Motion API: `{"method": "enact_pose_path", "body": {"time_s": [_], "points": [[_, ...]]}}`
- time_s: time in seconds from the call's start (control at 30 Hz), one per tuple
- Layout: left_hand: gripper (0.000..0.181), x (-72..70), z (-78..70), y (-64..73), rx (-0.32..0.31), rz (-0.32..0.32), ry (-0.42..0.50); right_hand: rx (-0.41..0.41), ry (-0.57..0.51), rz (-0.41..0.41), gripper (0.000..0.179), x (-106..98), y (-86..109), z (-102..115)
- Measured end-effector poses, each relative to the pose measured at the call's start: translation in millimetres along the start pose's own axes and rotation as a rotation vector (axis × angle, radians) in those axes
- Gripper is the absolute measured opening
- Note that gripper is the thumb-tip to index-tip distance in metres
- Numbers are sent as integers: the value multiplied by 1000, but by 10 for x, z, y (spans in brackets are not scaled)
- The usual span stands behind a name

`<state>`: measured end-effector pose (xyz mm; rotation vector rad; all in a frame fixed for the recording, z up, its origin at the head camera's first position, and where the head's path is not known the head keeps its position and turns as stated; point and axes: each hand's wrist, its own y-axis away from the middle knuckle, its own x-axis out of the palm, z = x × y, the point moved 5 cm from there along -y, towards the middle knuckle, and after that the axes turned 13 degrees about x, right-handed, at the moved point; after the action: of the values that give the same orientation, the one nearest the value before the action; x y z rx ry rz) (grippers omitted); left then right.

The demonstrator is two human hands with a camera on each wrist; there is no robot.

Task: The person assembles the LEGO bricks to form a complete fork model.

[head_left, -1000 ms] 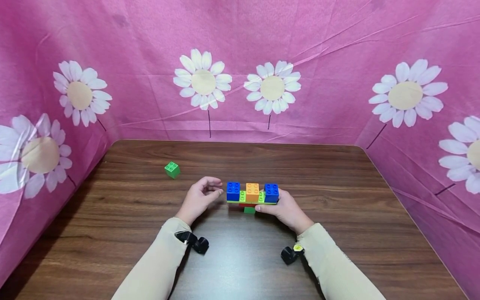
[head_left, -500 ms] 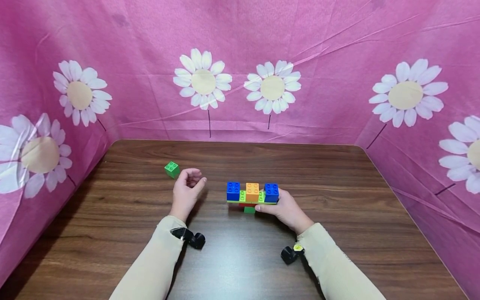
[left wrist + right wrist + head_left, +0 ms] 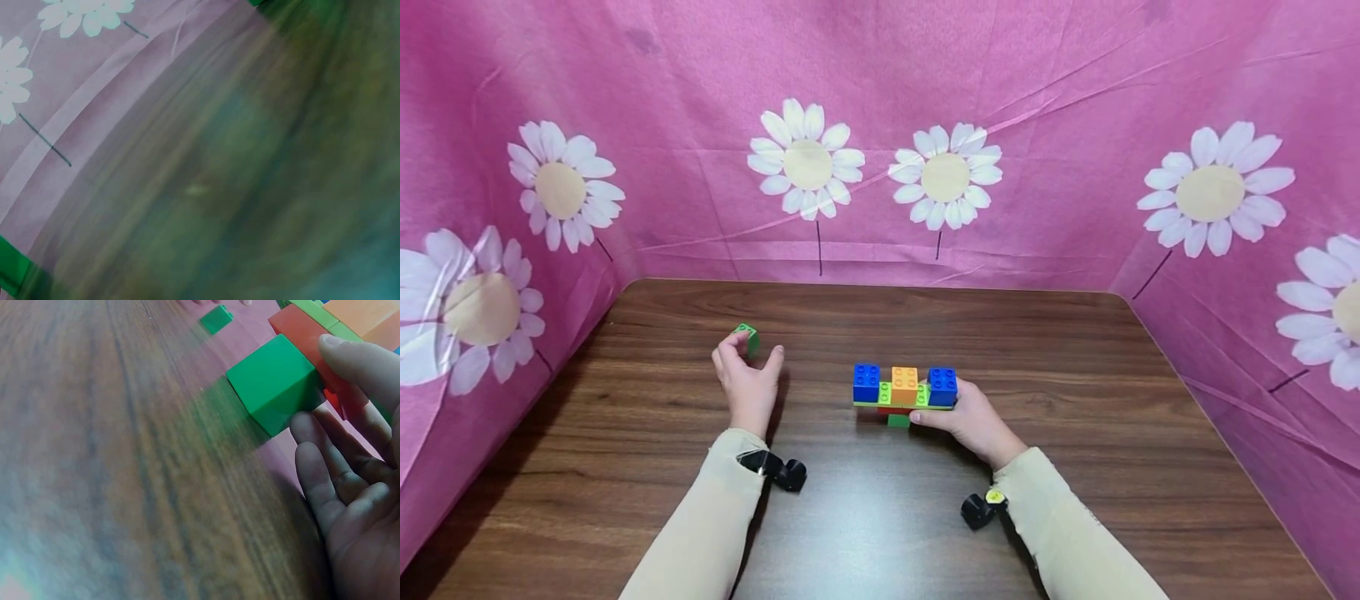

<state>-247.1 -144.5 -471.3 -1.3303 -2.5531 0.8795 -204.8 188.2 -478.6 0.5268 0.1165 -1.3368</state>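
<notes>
Far left on the table, a loose green building block stands partly behind the fingers of my left hand. The thumb of that hand is spread away from the block, so nothing is pinched. My right hand grips the right side of a block assembly. Two blue blocks and an orange block top its lime green plate. Beneath come a red block and a green block. The right wrist view shows the thumb pressing on the red part. Blur hides the left hand in its wrist view.
A dark wooden table carries everything. Pink cloth printed with white daisies walls it at the back and both sides. Black wrist cameras sit on both sleeves.
My left hand has moved from beside the assembly leftward to the loose green block, and its thumb has spread from the fingers. The right hand and assembly have stayed in place.
</notes>
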Motion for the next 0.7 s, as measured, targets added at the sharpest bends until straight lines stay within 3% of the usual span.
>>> {"method": "enact_pose_path", "body": {"time_s": [0.3, 0.47, 0.7], "points": [[60, -171, 158, -147, -54, 39, -152, 2, -10, 3, 55, 32, 32, 3], [64, -223, 263, -232, -97, 123, -235, -12, -20, 8, 54, 40, 26, 7], [66, -223, 353, -364, -100, 284, -279, -25, -3, -12, 53, 17, 11, 6]]}}
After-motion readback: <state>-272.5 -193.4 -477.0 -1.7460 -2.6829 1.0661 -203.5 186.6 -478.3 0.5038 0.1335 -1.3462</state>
